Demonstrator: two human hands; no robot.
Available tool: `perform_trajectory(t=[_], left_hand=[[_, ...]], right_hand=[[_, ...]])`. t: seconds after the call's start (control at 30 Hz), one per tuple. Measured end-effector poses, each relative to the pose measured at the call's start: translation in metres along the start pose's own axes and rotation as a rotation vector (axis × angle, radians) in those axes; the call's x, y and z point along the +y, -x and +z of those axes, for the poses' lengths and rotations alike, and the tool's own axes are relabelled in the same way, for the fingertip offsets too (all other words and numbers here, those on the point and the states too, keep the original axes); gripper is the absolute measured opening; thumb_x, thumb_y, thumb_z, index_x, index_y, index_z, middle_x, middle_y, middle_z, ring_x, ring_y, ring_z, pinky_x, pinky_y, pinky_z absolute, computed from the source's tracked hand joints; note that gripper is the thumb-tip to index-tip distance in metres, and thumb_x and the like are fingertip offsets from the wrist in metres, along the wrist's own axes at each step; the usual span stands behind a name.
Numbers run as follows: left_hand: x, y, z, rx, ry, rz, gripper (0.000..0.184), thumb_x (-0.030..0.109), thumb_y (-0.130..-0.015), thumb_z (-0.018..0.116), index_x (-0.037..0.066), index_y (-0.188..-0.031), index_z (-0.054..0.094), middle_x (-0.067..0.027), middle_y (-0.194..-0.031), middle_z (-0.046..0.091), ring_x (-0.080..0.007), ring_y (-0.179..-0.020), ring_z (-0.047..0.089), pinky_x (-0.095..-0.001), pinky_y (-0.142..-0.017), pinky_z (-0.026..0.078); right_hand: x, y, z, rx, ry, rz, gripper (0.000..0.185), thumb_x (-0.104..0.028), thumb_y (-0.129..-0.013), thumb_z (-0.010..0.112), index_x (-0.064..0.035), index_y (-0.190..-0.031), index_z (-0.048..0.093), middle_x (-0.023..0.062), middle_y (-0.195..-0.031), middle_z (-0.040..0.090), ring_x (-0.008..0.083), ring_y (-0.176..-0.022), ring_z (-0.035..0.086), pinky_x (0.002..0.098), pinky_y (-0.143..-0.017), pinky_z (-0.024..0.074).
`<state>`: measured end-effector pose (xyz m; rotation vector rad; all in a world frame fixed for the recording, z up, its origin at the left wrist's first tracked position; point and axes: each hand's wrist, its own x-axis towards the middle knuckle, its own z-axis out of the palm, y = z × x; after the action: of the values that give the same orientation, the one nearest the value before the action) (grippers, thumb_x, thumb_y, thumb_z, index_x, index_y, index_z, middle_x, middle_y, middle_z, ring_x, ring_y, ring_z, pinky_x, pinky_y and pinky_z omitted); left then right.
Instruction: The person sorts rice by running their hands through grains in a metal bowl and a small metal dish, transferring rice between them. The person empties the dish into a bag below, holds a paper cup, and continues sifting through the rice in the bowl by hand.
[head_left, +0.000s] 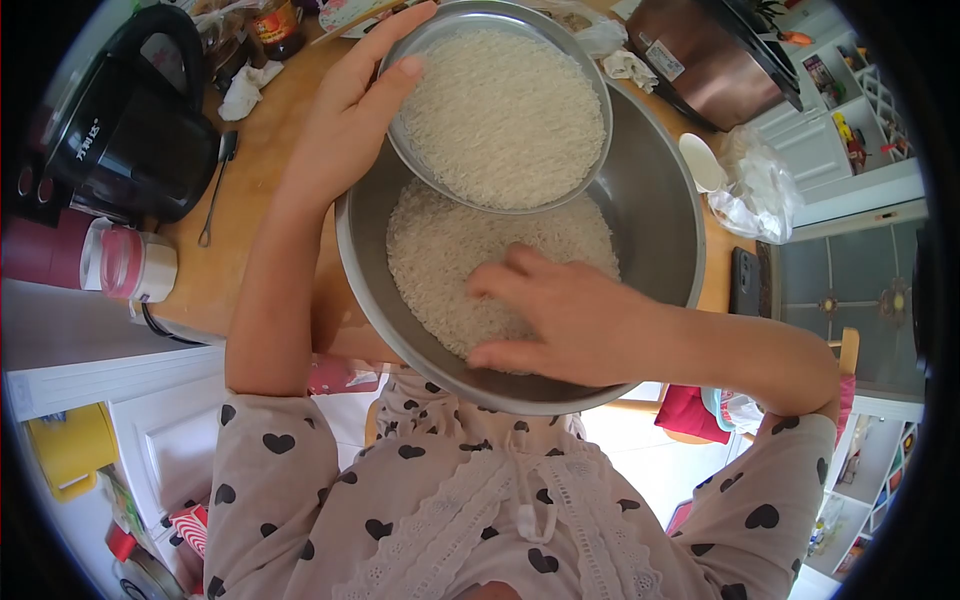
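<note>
My left hand [370, 105] grips the left rim of a shallow round metal dish [607, 120], thumb over the edge. White rice [500, 115] fills the dish, which is held over the far part of a large stainless steel basin [665, 200]. More rice [440, 270] is heaped on the basin's bottom, partly hidden under the dish. My right hand [565, 315] reaches in over the basin's near right rim. Its fingers are apart and bent, touching the heaped rice; some fingertips are hidden.
The basin stands at the edge of a wooden table [265, 160]. To the left are a black electric kettle [140, 110], a metal utensil [218, 185] and a jar [150, 265]. A brown cooker [710, 60], a white cup [702, 163], a plastic bag [755, 190] and a phone [744, 283] lie right.
</note>
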<state>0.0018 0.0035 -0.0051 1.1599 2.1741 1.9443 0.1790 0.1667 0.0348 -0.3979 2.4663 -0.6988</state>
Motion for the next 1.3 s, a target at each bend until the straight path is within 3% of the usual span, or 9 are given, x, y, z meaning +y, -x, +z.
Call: perform_trajectory(t=[0.07,0.27,0.37,0.57,0.87,0.97,1.07,1.17,1.3], left_hand=[[0.002,0.0,0.002,-0.001,0.01,0.008,0.042,0.014,-0.097,0.047,0.006,-0.138,0.047,-0.0056,-0.137,0.05,-0.0144,-0.125,0.044,-0.0269,-0.104,0.033],[-0.008,-0.001,-0.001,-0.016,0.057,0.053,0.04,0.01,-0.096,0.047,0.003,-0.136,0.048,-0.0076,-0.132,0.054,-0.0155,-0.12,0.048,-0.0272,-0.103,0.035],[-0.006,0.0,-0.002,-0.039,0.069,0.039,0.041,0.013,-0.098,0.046,0.003,-0.138,0.047,-0.0074,-0.135,0.052,-0.0146,-0.123,0.046,-0.0267,-0.104,0.034],[-0.006,-0.001,-0.002,-0.037,0.09,0.045,0.041,0.013,-0.097,0.046,0.003,-0.137,0.048,-0.0082,-0.135,0.053,-0.0158,-0.124,0.046,-0.0278,-0.105,0.033],[-0.003,-0.001,-0.002,-0.028,0.091,0.018,0.041,0.018,-0.099,0.045,0.003,-0.137,0.048,-0.0085,-0.136,0.052,-0.017,-0.126,0.045,-0.0284,-0.106,0.032],[-0.004,0.0,-0.002,-0.026,0.126,-0.013,0.04,0.018,-0.099,0.045,0.003,-0.137,0.048,-0.0083,-0.136,0.052,-0.0168,-0.126,0.045,-0.0286,-0.106,0.033],[-0.006,0.0,-0.003,-0.02,0.114,0.01,0.04,0.018,-0.099,0.045,0.004,-0.136,0.049,-0.0082,-0.135,0.052,-0.0167,-0.126,0.045,-0.0286,-0.105,0.033],[-0.008,0.0,-0.002,-0.003,0.1,0.031,0.039,0.018,-0.099,0.046,0.005,-0.136,0.049,-0.0077,-0.133,0.054,-0.0162,-0.123,0.046,-0.028,-0.104,0.034],[-0.01,0.0,-0.001,0.018,0.103,0.023,0.039,0.019,-0.099,0.047,0.004,-0.135,0.05,-0.0056,-0.128,0.056,-0.0136,-0.116,0.049,-0.0265,-0.1,0.036]], right_hand=[[0.003,-0.007,0.008,0.022,-0.097,-0.11,0.043,-0.036,-0.091,0.058,-0.0004,-0.114,0.051,0.0209,-0.107,0.057,0.0341,-0.087,0.063,0.0428,-0.078,0.0504],[0.019,-0.018,-0.006,-0.443,-1.072,0.317,0.025,-0.016,-0.086,0.06,-0.0029,-0.107,0.056,0.0044,-0.084,0.058,0.0128,-0.07,0.058,0.027,-0.057,0.0453],[0.03,-0.015,-0.022,-0.537,-1.033,0.242,0.024,-0.015,-0.084,0.062,-0.0018,-0.105,0.057,0.0033,-0.086,0.059,0.0086,-0.066,0.057,0.0216,-0.051,0.0423],[0.015,-0.021,-0.082,-0.203,-0.871,0.058,0.027,-0.018,-0.085,0.056,-0.0019,-0.107,0.058,0.0046,-0.088,0.06,0.013,-0.068,0.059,0.0239,-0.057,0.0446],[0.027,-0.055,-0.114,0.342,-1.018,-0.197,0.047,-0.021,-0.09,0.058,0.0018,-0.13,0.05,0.0119,-0.125,0.055,0.0213,-0.114,0.056,0.0317,-0.097,0.043],[0.043,-0.039,-0.125,0.341,-0.917,-0.219,0.05,-0.016,-0.089,0.054,0.0008,-0.135,0.045,0.0125,-0.132,0.054,0.0203,-0.117,0.056,0.0301,-0.097,0.0444],[0.044,-0.014,-0.129,0.301,-0.834,-0.106,0.046,-0.019,-0.09,0.06,0.0002,-0.13,0.05,0.0107,-0.118,0.06,0.0197,-0.111,0.058,0.0318,-0.095,0.0452],[0.052,0.011,-0.13,-0.005,-0.706,-0.012,0.043,-0.022,-0.09,0.058,0.0,-0.128,0.052,0.0104,-0.115,0.062,0.0179,-0.11,0.059,0.032,-0.09,0.0477],[0.038,0.022,-0.092,-0.284,-0.185,0.065,0.044,-0.026,-0.093,0.054,0.0011,-0.126,0.052,0.0168,-0.117,0.059,0.0258,-0.108,0.06,0.0368,-0.09,0.0489]])
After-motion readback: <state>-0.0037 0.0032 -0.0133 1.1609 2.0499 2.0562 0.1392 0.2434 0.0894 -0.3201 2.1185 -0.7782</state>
